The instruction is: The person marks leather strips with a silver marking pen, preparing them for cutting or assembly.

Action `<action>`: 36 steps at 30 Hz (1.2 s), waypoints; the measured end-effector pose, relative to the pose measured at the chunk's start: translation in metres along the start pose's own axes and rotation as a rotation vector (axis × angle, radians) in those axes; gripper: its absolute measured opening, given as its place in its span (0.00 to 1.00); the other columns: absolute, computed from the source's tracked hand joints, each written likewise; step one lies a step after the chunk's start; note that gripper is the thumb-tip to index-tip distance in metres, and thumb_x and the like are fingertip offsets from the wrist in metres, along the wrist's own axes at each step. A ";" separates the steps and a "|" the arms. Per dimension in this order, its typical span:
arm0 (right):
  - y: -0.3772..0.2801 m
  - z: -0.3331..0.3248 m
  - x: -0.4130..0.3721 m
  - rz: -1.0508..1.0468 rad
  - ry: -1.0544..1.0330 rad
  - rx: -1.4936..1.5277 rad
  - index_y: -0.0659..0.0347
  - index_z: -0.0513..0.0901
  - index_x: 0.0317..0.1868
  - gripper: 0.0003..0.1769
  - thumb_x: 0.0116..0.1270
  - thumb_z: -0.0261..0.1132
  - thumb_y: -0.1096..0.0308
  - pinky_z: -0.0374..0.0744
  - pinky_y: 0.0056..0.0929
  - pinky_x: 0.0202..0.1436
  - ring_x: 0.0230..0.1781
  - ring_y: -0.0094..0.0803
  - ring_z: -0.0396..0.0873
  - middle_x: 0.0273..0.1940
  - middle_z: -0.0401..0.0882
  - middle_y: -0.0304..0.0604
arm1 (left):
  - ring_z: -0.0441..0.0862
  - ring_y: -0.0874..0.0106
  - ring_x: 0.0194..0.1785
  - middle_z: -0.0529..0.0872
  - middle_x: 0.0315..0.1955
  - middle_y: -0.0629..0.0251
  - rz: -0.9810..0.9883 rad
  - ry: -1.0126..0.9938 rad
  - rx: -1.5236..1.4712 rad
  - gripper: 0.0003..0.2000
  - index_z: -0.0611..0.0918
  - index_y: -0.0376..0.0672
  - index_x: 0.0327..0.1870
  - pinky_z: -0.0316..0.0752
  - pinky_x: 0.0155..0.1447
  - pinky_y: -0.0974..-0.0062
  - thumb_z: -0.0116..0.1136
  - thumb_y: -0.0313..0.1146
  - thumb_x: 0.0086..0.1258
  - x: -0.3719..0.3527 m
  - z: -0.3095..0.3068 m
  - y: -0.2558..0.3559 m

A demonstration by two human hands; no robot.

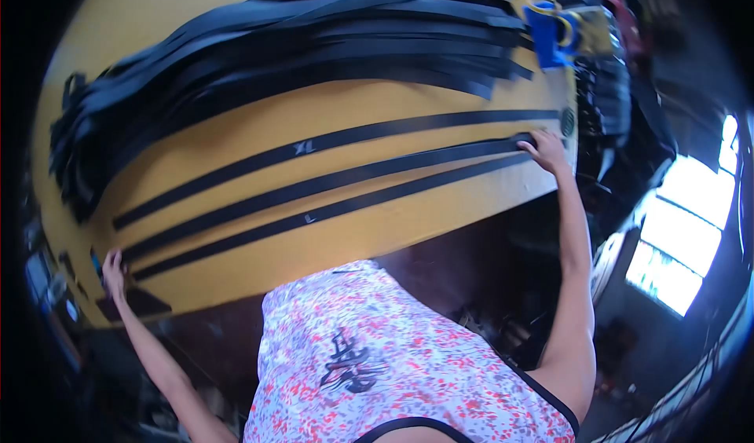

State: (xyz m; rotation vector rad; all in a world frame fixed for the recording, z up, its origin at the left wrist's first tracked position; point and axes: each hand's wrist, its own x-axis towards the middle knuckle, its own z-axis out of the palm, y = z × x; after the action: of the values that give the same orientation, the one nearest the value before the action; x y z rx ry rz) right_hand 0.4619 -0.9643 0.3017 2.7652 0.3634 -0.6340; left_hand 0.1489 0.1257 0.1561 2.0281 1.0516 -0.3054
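Three long black strips lie side by side on the yellow table. At the right end of the middle strip [314, 184], my right hand [547, 152] is closed on it, thumb on top. My left hand [115, 272] is closed beside the same strip's left end, fingers curled; a small teal and dark item [96, 259] shows at its fingertips, too small to name. The upper strip [353, 134] bears a pale "XL"-like mark, upside down. A pale "L"-like mark is on the lower strip [353, 208].
A large heap of loose black strips [298, 46] covers the table's far side. Blue and yellow tape-like rolls [550, 31] stand at the far right corner. A dark flat piece [145, 303] lies on the yellow table [377, 239] at the near left corner.
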 end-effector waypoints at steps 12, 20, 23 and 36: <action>0.029 0.017 0.002 0.142 0.039 0.091 0.61 0.81 0.39 0.27 0.62 0.61 0.42 0.65 0.44 0.58 0.48 0.43 0.76 0.40 0.81 0.47 | 0.73 0.84 0.27 0.78 0.34 0.75 -0.054 0.013 0.085 0.06 0.80 0.42 0.45 0.69 0.29 0.87 0.52 0.31 0.74 -0.014 0.008 0.039; 0.037 0.047 0.014 0.157 0.194 0.090 0.60 0.80 0.40 0.29 0.59 0.63 0.39 0.65 0.43 0.56 0.46 0.44 0.75 0.38 0.80 0.46 | 0.75 0.82 0.30 0.78 0.35 0.73 -0.122 0.004 0.130 0.05 0.79 0.42 0.44 0.72 0.29 0.85 0.51 0.29 0.74 -0.017 0.005 0.048; 0.032 0.042 0.013 0.263 0.191 0.129 0.59 0.79 0.41 0.29 0.56 0.66 0.40 0.65 0.43 0.56 0.46 0.45 0.74 0.40 0.78 0.45 | 0.74 0.81 0.31 0.78 0.34 0.71 -0.136 -0.009 0.101 0.04 0.79 0.40 0.42 0.72 0.27 0.84 0.51 0.27 0.73 -0.008 0.001 0.039; 0.042 0.088 -0.004 0.114 0.421 0.349 0.59 0.76 0.57 0.25 0.58 0.62 0.79 0.75 0.38 0.58 0.55 0.46 0.75 0.58 0.74 0.46 | 0.70 0.79 0.21 0.77 0.30 0.68 -0.069 0.035 0.090 0.02 0.77 0.37 0.38 0.69 0.20 0.83 0.51 0.24 0.72 -0.012 0.010 0.048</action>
State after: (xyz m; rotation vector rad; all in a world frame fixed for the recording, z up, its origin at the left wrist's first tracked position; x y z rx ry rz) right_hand 0.4374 -1.0322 0.2363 3.2226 0.1886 -0.0829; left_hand 0.1793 0.0958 0.1826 2.0863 1.1499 -0.3594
